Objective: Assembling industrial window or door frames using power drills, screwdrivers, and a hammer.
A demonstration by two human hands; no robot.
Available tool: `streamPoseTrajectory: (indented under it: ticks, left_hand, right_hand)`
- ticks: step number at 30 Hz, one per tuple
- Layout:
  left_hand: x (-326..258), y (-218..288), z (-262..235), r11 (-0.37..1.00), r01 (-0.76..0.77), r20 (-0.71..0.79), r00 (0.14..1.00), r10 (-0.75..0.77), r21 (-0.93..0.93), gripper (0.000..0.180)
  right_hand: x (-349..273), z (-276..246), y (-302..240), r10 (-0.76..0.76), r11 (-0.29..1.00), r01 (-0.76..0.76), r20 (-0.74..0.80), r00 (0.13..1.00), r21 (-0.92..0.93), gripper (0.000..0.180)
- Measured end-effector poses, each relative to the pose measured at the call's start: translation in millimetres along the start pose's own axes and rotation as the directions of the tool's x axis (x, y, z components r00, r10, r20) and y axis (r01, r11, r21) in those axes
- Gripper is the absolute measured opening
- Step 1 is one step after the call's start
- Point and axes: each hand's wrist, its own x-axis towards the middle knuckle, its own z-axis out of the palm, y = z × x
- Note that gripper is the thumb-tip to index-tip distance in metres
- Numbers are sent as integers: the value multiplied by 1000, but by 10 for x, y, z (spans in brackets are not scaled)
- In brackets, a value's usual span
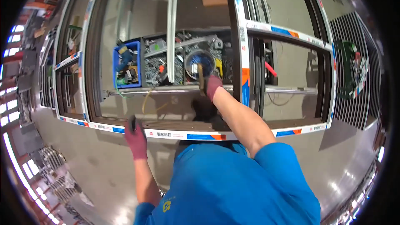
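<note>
A large window frame (189, 135), with dark profiles and printed protective tape, lies in front of me. My left hand (136, 139), in a pink glove with black fingertips, is at its front edge, fingers stretched forward and slightly apart. My right hand (213, 85), gloved the same way, reaches through the frame opening. Its fingers are closed around a long tool with a brown part (201, 74) and a dark end; I cannot make out its exact kind. Beyond that tool is a round container (188, 61) with bluish contents, among loose metal hardware (160, 68).
A blue bin (138, 62) with small parts stands left of the hardware. A light metal bar (171, 29) crosses the opening lengthwise. Yellow (219, 64) and red (271, 69) items lie nearby. Stacked dark slats (348, 104) and a green crate (343, 73) are at right.
</note>
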Motion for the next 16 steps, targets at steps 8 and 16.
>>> streamPoseTrajectory:
  ticks: [8, 16]
  left_hand:
    - [-1437, -1419, -811, 934, 263, -245, 915, -322, -243, 35]
    - [-1096, -2374, -770, 639, 506, 118, 828, -549, -579, 50]
  right_hand:
    - [56, 119, -59, 36, 999, -34, 64, 997, -27, 41]
    - [-2206, -1083, -1974, -382, 912, 405, 222, 897, -66, 84]
